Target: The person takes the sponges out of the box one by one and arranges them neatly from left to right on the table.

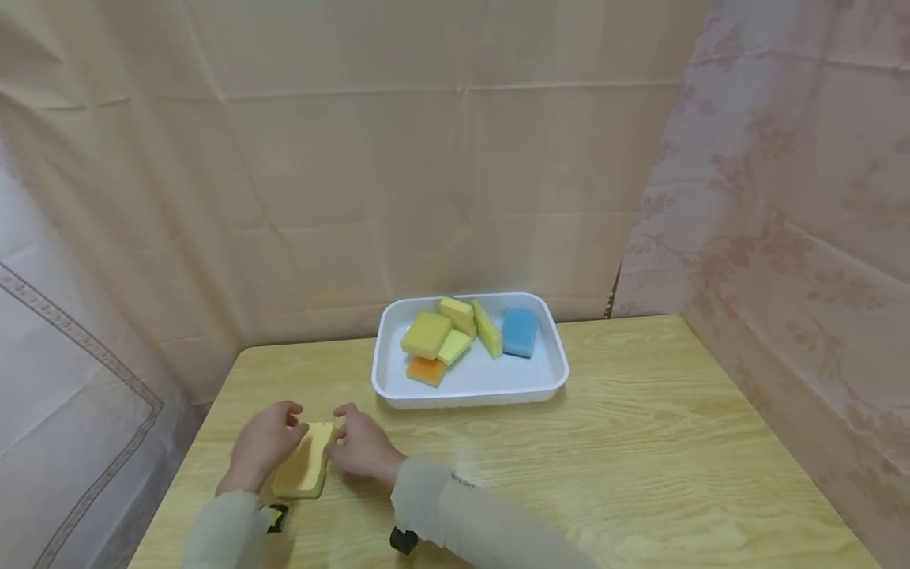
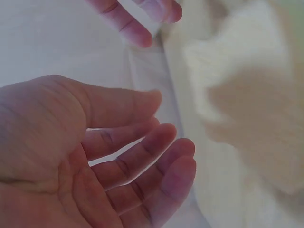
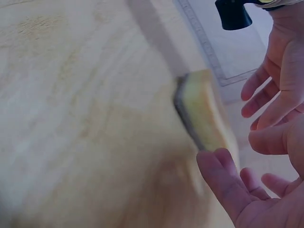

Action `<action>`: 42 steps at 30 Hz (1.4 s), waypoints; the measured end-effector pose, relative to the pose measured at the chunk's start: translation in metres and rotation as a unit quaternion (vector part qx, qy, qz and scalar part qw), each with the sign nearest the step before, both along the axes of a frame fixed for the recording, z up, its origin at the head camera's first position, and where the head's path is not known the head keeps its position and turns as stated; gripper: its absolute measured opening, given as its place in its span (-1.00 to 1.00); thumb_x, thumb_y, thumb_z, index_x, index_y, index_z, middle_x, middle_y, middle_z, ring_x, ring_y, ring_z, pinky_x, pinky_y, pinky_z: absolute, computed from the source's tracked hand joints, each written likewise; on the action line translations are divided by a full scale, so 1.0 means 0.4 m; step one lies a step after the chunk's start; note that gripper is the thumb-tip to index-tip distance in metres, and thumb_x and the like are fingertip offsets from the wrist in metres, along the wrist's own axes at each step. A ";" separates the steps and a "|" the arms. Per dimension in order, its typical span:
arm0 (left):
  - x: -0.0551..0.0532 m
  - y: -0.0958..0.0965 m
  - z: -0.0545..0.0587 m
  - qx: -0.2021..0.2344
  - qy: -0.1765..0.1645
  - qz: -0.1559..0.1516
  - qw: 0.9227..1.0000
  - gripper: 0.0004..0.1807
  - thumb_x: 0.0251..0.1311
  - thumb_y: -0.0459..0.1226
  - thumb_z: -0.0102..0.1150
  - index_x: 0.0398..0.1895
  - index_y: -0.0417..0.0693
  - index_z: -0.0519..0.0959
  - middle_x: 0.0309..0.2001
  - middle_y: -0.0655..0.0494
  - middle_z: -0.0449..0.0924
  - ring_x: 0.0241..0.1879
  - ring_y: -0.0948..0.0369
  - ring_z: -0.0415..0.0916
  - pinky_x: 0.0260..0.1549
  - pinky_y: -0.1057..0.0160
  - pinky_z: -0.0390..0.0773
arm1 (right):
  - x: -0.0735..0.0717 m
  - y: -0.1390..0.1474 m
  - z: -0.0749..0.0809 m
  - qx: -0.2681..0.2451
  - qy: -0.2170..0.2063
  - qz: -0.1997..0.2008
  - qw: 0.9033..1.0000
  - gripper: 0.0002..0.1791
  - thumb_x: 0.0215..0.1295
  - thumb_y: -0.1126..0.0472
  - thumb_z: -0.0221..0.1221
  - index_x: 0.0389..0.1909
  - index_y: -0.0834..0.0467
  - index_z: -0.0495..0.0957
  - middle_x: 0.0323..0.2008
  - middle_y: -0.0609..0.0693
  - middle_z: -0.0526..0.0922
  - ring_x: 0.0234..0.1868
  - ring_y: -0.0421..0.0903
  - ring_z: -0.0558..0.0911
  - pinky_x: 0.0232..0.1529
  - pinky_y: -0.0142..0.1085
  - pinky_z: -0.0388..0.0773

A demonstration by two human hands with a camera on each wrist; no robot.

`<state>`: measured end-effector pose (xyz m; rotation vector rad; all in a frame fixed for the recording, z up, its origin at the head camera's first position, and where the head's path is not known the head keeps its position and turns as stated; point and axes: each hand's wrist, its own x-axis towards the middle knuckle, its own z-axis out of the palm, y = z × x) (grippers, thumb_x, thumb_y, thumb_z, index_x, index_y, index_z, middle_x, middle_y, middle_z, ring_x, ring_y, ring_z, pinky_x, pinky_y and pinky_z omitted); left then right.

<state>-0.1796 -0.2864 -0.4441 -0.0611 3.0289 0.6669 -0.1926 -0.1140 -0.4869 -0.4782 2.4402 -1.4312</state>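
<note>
A pale yellow sponge (image 1: 304, 466) lies on the table's front left part, between the two hands. In the right wrist view the sponge (image 3: 205, 111) shows a dark layer along its lower side. On its left, my left hand (image 1: 263, 444) hovers at its far end with fingers loosely bent, and the left wrist view shows that hand (image 2: 109, 156) holding nothing. My right hand (image 1: 364, 445) is at the sponge's right edge, fingers relaxed; whether its fingertips touch the sponge, I cannot tell.
A white tray (image 1: 469, 400) stands at the table's back, holding several yellow sponges (image 1: 426, 335), an orange sponge (image 1: 426, 372) and a blue sponge (image 1: 520, 332). Beige cloth (image 1: 455, 174) hangs behind the wood-grain table (image 1: 640, 442), with patterned cloth (image 1: 803, 229) on the right.
</note>
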 end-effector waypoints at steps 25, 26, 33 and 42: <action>-0.197 0.168 0.145 0.019 0.017 -0.097 0.995 -0.67 0.28 -0.30 0.19 0.04 -0.33 0.62 -0.06 -0.23 0.67 -0.06 -0.15 0.61 -0.04 -0.15 0.58 | -0.213 0.218 0.144 -0.089 -0.053 -0.078 0.992 -0.56 0.41 0.32 0.18 0.26 0.32 0.44 -0.16 0.07 0.56 -0.28 0.10 0.72 -0.43 -0.21 0.72; -0.204 0.173 0.144 0.023 0.018 -0.097 0.995 -0.67 0.27 -0.31 0.20 0.04 -0.33 0.63 -0.06 -0.24 0.66 -0.05 -0.15 0.60 -0.03 -0.15 0.58 | -0.224 0.227 0.143 -0.082 -0.045 -0.088 0.992 -0.57 0.41 0.33 0.18 0.26 0.32 0.44 -0.17 0.07 0.56 -0.29 0.09 0.72 -0.42 -0.22 0.72; -0.258 0.216 0.122 0.066 0.021 -0.104 0.992 -0.59 0.25 -0.31 0.20 0.10 -0.41 0.59 0.06 -0.34 0.62 0.10 -0.24 0.55 0.12 -0.18 0.51 | -0.295 0.283 0.145 -0.002 -0.019 -0.152 0.988 -0.56 0.42 0.24 0.17 0.27 0.27 0.47 -0.07 0.09 0.59 -0.24 0.01 0.66 -0.20 -0.24 0.69; -0.339 0.259 0.094 0.145 -0.043 -0.062 0.987 -0.51 0.36 -0.28 0.11 0.27 -0.42 0.45 0.18 -0.35 0.51 0.12 -0.19 0.52 0.11 -0.04 0.56 | -0.344 0.331 0.149 -0.037 -0.066 -0.179 0.981 -0.46 0.45 0.25 0.14 0.39 0.32 0.37 0.25 0.24 0.52 0.06 0.09 0.61 0.07 -0.14 0.63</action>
